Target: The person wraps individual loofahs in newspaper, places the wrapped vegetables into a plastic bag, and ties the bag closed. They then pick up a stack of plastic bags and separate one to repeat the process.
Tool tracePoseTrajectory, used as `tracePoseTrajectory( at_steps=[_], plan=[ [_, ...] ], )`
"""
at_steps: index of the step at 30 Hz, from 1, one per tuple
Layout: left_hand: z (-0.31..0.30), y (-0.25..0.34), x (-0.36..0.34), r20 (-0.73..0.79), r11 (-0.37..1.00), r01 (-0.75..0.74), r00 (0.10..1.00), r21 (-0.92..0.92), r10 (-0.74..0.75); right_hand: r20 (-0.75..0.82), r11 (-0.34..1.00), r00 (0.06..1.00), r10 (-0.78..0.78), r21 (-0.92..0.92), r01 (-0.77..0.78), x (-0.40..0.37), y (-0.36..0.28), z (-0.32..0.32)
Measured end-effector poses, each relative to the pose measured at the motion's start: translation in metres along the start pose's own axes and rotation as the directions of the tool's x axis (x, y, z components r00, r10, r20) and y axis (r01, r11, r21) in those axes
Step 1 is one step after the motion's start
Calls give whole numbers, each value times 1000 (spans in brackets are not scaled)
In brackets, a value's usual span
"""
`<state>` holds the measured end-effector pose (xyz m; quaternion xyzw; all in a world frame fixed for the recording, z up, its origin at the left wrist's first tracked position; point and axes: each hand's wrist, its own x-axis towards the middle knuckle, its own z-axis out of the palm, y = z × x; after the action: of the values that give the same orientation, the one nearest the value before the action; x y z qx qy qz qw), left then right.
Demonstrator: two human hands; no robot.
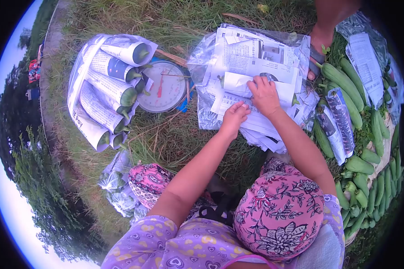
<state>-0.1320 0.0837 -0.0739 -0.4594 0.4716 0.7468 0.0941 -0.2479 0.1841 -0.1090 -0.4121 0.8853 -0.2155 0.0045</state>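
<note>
Right hand (265, 96): bent fingers on my wrap, can't tell if gripping
Left hand (235, 118): bunched, pinch unclear
Gourd (295, 100): partly wrapped, on newspapers (238, 54)
Wrapped: bagged bunch (114, 87)
Unwrapped: loads of green ones (341, 79)

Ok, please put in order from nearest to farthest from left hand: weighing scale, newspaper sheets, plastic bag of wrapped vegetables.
1. Newspaper sheets: directly under the left hand.
2. Weighing scale: to its left.
3. Plastic bag: farther left, beyond the scale.

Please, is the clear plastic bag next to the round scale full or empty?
Full, it seems: the clear plastic bag bulges around several paper-wrapped green vegetables, stem ends showing.
</note>
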Motion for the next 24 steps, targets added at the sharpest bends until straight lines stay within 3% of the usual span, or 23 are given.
tracePoseTrajectory(
  at_steps=[4,8,10,12,15,17,18,19,22,24],
  plan=[
    [4,0,28,117,970,57,993,-237,-30,68,977,993,96,186,-107,5,-5,-20],
    [5,0,34,219,922,-49,965,-385,143,96,822,962,254,504,-267,-7,-19,-29],
    [3,6,16,255,920,-140,936,-366,244,220,668,933,286,652,-358,-12,-24,-39],
    [-3,11,-2,286,932,-131,929,-338,234,281,483,916,286,783,-391,-19,-31,-45],
    [-11,20,-21,303,930,-96,929,-355,212,453,85,867,206,875,-477,-29,-40,-48],
    [-14,21,-25,292,905,-100,927,-413,236,418,339,888,191,821,-459,-31,-43,-64],
    [-13,25,-30,238,903,-137,938,-407,250,147,665,977,153,716,-212,-29,-42,-73],
    [-11,31,-35,189,901,-167,947,-401,260,-117,887,993,27,460,30,-27,-41,-79],
    [1,62,-59,103,881,-226,951,-417,293,95,588,948,304,764,-265,-26,-42,-88],
    [9,81,-69,30,850,-335,925,-407,379,321,410,933,164,838,-360,-22,-43,-108]
  ],
)
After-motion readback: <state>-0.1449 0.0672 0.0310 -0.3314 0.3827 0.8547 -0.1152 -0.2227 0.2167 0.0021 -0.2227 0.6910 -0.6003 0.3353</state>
